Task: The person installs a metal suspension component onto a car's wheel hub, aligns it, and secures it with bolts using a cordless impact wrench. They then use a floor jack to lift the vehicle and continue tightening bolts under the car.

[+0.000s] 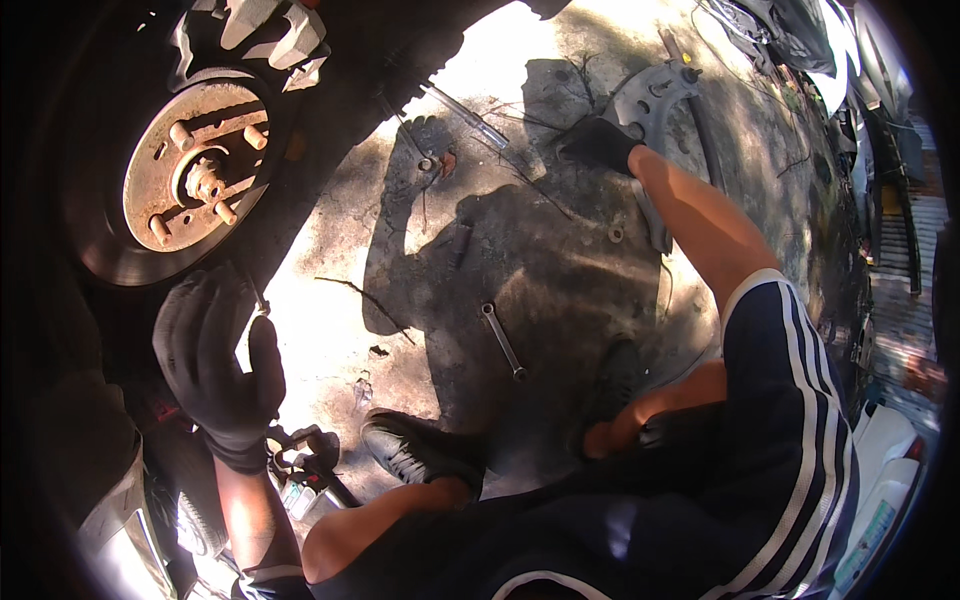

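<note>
My left hand (215,365), in a black glove, is just below the rusty wheel hub (200,180) and its brake disc (100,235). Its fingers are stretched out and the thumb stands apart, with nothing seen in the grasp. A small metal stem (260,300) shows between its fingertips and thumb; whether they touch it I cannot tell. My right arm reaches far out, and its black-gloved hand (600,147) overlaps the edge of a grey metal suspension arm (648,100) on the ground. The fingers of that hand are lost in shadow, so their grip is unclear.
On the concrete lie a wrench (503,342), a shiny metal rod (465,115), a metal ring (427,164), a washer (616,234) and a thin twig (365,297). Grey metal brake parts (275,40) stand above the disc. My shoe (405,455) rests near the middle.
</note>
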A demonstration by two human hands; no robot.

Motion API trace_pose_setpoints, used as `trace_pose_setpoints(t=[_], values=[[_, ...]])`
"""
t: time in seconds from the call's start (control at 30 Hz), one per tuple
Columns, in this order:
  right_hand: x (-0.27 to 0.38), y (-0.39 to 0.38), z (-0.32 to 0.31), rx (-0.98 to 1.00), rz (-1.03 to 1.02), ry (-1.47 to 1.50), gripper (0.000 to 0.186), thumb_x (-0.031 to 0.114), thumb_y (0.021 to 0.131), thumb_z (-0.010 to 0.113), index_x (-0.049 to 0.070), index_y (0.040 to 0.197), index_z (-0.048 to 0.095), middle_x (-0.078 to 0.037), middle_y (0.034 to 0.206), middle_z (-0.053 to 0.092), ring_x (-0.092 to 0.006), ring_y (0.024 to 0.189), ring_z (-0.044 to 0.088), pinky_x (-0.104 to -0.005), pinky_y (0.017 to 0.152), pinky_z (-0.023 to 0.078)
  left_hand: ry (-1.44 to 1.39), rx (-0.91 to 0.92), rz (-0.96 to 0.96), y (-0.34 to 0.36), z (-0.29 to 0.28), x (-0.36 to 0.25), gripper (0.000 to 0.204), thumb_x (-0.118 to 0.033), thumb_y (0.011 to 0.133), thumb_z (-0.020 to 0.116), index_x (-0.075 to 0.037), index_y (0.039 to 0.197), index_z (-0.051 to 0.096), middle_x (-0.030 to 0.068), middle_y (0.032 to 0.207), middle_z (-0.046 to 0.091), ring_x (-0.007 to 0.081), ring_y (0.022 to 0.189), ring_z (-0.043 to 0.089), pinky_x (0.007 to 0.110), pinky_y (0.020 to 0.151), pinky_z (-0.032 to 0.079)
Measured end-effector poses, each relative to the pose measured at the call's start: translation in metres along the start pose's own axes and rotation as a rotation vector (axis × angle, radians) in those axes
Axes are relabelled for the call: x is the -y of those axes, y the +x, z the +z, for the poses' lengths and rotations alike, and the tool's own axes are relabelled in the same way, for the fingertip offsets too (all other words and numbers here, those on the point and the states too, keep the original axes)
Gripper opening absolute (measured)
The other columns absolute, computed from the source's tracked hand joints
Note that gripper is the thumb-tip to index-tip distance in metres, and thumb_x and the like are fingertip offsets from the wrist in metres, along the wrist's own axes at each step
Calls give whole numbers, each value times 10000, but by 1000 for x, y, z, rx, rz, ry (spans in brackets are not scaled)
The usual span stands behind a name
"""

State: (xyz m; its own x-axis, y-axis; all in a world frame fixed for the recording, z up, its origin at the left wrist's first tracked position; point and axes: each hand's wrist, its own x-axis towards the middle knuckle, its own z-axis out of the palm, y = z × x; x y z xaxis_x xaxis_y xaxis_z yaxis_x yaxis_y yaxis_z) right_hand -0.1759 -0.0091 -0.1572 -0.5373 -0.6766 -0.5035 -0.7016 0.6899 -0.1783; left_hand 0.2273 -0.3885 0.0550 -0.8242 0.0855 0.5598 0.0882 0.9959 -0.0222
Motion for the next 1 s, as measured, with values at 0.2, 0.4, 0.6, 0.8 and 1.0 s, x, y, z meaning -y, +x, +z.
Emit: trace_pose_setpoints(t=[0.2, 0.4, 0.6, 0.8, 1.0], values=[[-12, 10, -6, -213, -227, 841, 337, 273, 920, 691, 24, 1145, 664, -69, 915, 686, -165, 788, 651, -329, 731, 535, 150, -273, -259, 109, -55, 106, 310, -220, 945, 657, 25, 1135, 666, 147, 1000, 713, 265, 893, 675, 332, 789, 521], [-20, 3, -23, -73, -60, 1561, 272, 267, 944, 655, 19, 1049, 688, -42, 831, 661, -118, 737, 622, -302, 691, 516, 576, 277, -730, 87, -21, 184, 286, -274, 995, 557, -62, 1181, 605, 112, 662, 649, 190, 516, 599, 346, 454, 420], [-59, 65, -14, -588, 244, 688, 303, 275, 873, 600, -6, 882, 712, -188, 797, 701, -293, 759, 682, -424, 745, 516, 455, 51, -957, 90, -43, 160, 678, -556, 948, 575, 73, 712, 675, 189, 621, 658, 238, 524, 613, 407, 489, 429], [-117, 130, 8, -621, 246, 509, 283, 310, 844, 615, 48, 857, 720, -176, 870, 706, -355, 806, 660, -444, 801, 511, 470, 8, -843, 76, -26, 165, 614, -533, 939, 587, 57, 784, 660, 181, 674, 661, 246, 542, 620, 405, 499, 440], [-88, 137, 1, -861, 374, 625, 332, 371, 815, 642, 48, 833, 715, -162, 869, 708, -367, 849, 667, -442, 814, 525, 549, 21, -784, 73, -47, 166, 558, -510, 930, 600, 41, 855, 644, 173, 728, 664, 254, 561, 627, 403, 509, 452]])
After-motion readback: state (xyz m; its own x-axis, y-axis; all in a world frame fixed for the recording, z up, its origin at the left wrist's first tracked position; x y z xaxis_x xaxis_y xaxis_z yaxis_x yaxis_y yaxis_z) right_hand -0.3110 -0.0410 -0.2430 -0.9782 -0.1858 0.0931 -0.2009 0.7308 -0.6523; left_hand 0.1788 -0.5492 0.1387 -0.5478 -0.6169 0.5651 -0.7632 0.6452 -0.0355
